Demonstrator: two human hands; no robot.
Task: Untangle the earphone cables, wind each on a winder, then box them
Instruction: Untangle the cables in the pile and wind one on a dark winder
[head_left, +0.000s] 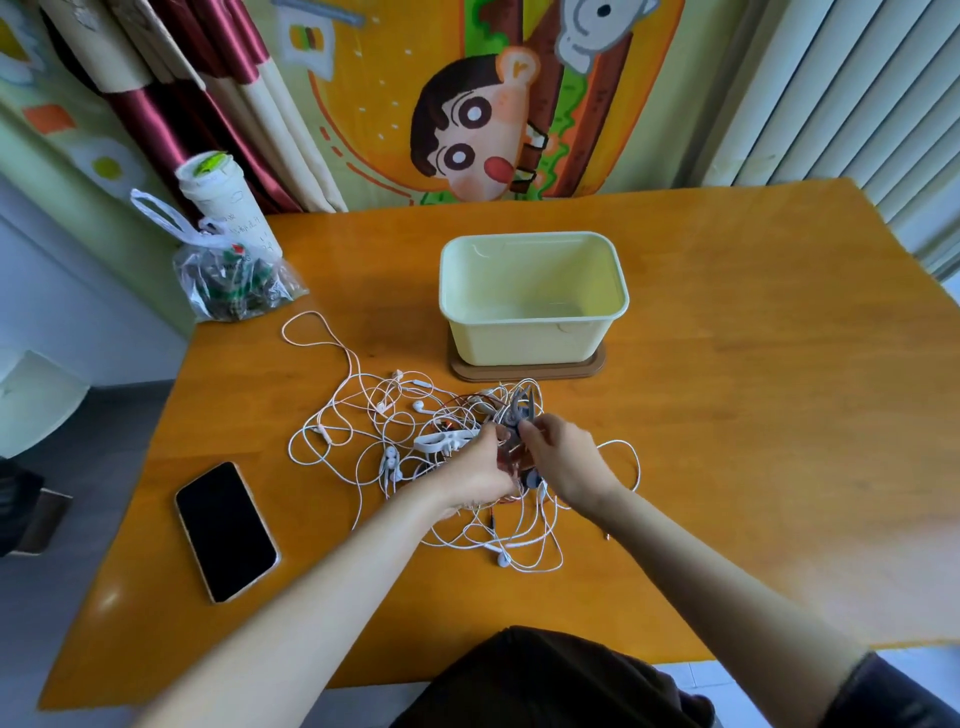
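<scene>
A tangle of white earphone cables (374, 415) with several earbuds lies spread on the wooden table (753, 415), mixed with some reddish-brown cable. A white winder (441, 441) lies in the heap. My left hand (483, 473) and my right hand (563, 460) meet over the middle of the tangle, both with curled fingers pinching at a grey winder (517, 413) and the cables round it. A pale yellow box (535, 299) stands open behind the heap on a brown lid (524, 370); nothing shows inside it.
A black phone (226, 530) lies face up at the left front. A plastic bag (234, 280) with dark contents and a white cup (223, 202) stand at the back left corner. Curtains and a cartoon wall hanging are behind the table.
</scene>
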